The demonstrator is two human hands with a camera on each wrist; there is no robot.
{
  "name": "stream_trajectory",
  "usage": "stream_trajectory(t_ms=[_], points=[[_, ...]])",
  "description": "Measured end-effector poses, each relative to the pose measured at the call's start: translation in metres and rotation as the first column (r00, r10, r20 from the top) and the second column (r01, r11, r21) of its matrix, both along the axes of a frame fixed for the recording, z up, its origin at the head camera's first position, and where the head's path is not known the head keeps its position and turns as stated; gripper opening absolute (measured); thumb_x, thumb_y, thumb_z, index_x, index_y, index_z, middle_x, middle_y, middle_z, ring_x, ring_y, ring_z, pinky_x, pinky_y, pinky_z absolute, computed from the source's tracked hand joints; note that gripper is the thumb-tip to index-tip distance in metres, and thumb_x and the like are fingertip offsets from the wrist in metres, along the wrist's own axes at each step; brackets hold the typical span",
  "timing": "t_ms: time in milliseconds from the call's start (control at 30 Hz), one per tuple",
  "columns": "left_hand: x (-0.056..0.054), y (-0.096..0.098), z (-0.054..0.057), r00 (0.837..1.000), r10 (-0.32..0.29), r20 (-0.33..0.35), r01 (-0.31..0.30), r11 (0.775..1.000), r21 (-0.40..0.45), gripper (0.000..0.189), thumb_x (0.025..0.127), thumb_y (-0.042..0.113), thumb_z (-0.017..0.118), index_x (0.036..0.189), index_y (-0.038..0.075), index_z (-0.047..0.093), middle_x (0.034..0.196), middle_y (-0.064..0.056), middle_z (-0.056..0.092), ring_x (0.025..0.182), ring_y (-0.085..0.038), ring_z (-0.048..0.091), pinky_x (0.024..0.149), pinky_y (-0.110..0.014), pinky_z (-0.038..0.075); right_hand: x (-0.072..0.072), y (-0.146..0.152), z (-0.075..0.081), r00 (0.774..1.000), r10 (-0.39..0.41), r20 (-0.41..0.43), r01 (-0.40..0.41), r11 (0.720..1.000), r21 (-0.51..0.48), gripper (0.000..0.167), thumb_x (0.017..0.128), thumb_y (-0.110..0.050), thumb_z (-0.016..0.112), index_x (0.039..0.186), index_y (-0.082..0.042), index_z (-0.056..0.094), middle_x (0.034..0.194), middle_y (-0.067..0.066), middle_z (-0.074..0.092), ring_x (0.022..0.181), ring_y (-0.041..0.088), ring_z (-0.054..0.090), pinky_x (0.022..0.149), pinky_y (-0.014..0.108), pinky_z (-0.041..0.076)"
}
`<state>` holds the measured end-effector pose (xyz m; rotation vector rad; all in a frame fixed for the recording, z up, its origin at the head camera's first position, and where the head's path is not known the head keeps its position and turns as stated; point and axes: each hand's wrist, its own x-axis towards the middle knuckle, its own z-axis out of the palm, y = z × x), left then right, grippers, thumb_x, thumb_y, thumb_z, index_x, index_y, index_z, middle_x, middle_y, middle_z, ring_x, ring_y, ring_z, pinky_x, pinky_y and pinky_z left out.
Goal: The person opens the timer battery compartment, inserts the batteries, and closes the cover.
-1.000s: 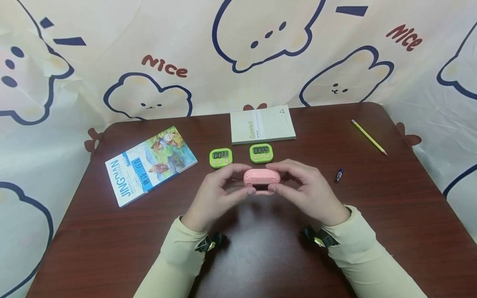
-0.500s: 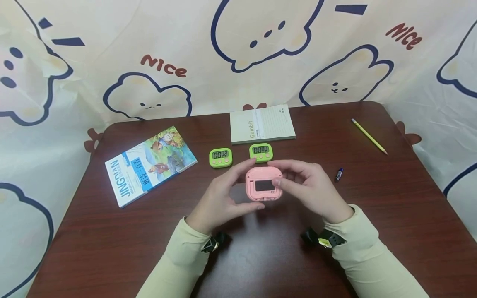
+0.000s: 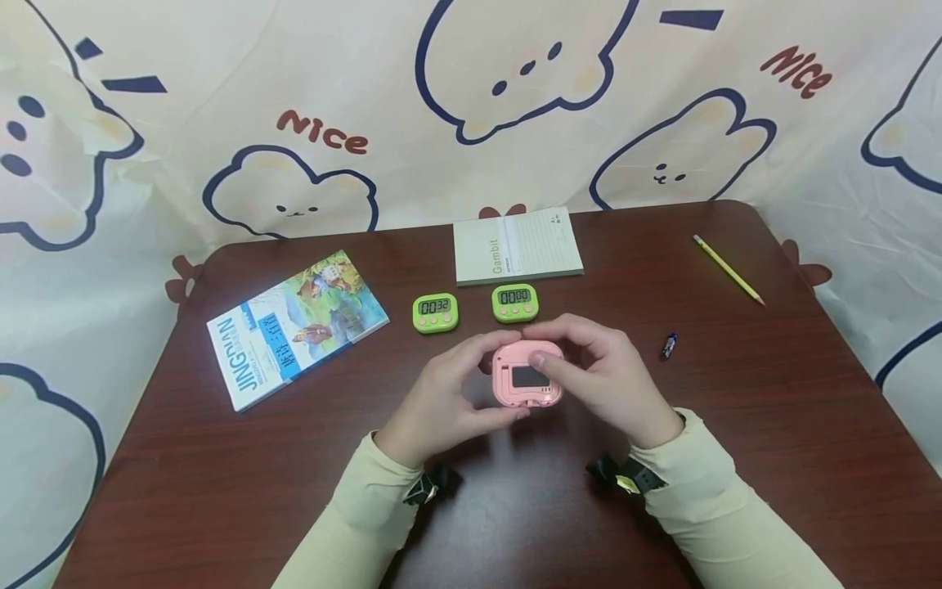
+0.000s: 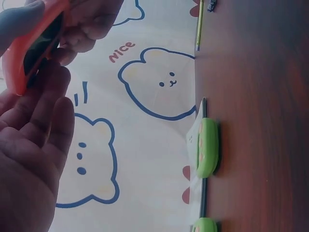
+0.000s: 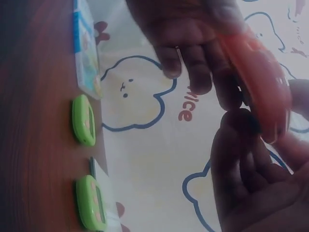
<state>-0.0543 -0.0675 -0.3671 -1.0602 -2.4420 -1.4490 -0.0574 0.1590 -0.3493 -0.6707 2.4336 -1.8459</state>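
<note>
A pink timer (image 3: 527,374), rounded like the green ones nearby, is held above the table between both hands. Its back, with a dark rectangular panel, faces the head camera. My left hand (image 3: 455,393) grips its left side, thumb along the lower edge and fingers at the far edge. The right hand (image 3: 609,378) pinches the right side, its thumb lying across the back near the panel. In the left wrist view the timer (image 4: 18,67) is seen at a slant; the right wrist view shows its pink casing (image 5: 263,79) edge-on. Some fingertips behind it are hidden.
Two green timers (image 3: 435,313) lie just beyond the hands, before a notebook (image 3: 518,247). A picture-covered book (image 3: 298,330) lies at the left. To the right are a small dark-blue battery (image 3: 669,346) and a yellow pencil (image 3: 728,270). A patterned cloth (image 3: 471,176) encloses the table.
The pink timer has tilted from edge-on to show its back, then come slightly nearer. My left fingers briefly loosened and now grip it again; the right thumb has slid up the back.
</note>
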Motion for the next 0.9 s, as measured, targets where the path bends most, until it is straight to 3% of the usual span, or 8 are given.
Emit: stream_trajectory(t_ms=[200,400,567,700,900], points=[[-0.001,0.002,-0.001,0.999,0.0,-0.037,-0.001,1.0,-0.019,0.075,0.073,0.02,0.092,0.137,0.007,0.055,0.127,-0.002,0.065,0.114,-0.01,0.061,0.098,-0.029,0.053,0.002,-0.004,-0.002,0.992,-0.057,-0.115,0.067,0.994,0.087,0.02,0.091,-0.01,0.075,0.11,-0.014,0.077,0.096,-0.008,0.069,0.082,0.014,0.06,0.066,0.026,0.052],[-0.003,0.001,-0.004,0.998,0.018,-0.056,-0.019,0.999,-0.028,0.072,0.073,0.021,0.092,0.134,0.004,0.058,0.125,-0.004,0.067,0.11,-0.009,0.063,0.093,-0.023,0.053,0.003,-0.009,-0.002,0.978,-0.087,-0.188,0.112,0.985,0.128,0.02,0.089,-0.007,0.077,0.109,-0.012,0.078,0.094,-0.007,0.07,0.079,0.012,0.06,0.064,0.023,0.053],[-0.003,0.0,-0.005,1.0,0.026,-0.008,-0.026,0.999,-0.028,0.071,0.073,0.02,0.092,0.133,0.005,0.058,0.123,-0.004,0.067,0.101,-0.009,0.065,0.084,-0.029,0.059,0.002,-0.012,-0.005,0.972,-0.109,-0.207,0.144,0.976,0.162,0.017,0.09,-0.011,0.076,0.108,-0.012,0.078,0.093,-0.008,0.07,0.079,0.01,0.06,0.064,0.022,0.051],[-0.003,0.0,-0.004,0.998,0.041,0.047,-0.04,0.999,-0.029,0.071,0.074,0.02,0.092,0.135,0.007,0.058,0.123,-0.001,0.068,0.094,-0.006,0.064,0.08,-0.026,0.059,-0.001,-0.012,-0.006,0.97,-0.116,-0.215,0.155,0.972,0.174,0.017,0.092,-0.015,0.076,0.108,-0.012,0.078,0.094,-0.008,0.071,0.081,0.01,0.061,0.065,0.023,0.051],[-0.003,0.002,-0.001,0.995,0.034,0.096,-0.034,0.999,0.0,0.073,0.074,0.018,0.091,0.137,0.008,0.057,0.123,0.001,0.067,0.091,-0.005,0.063,0.081,-0.024,0.058,-0.003,-0.007,-0.004,0.985,-0.115,-0.132,0.125,0.989,0.073,0.016,0.091,-0.009,0.075,0.106,-0.011,0.079,0.104,-0.004,0.07,0.089,0.013,0.065,0.072,0.024,0.055]])
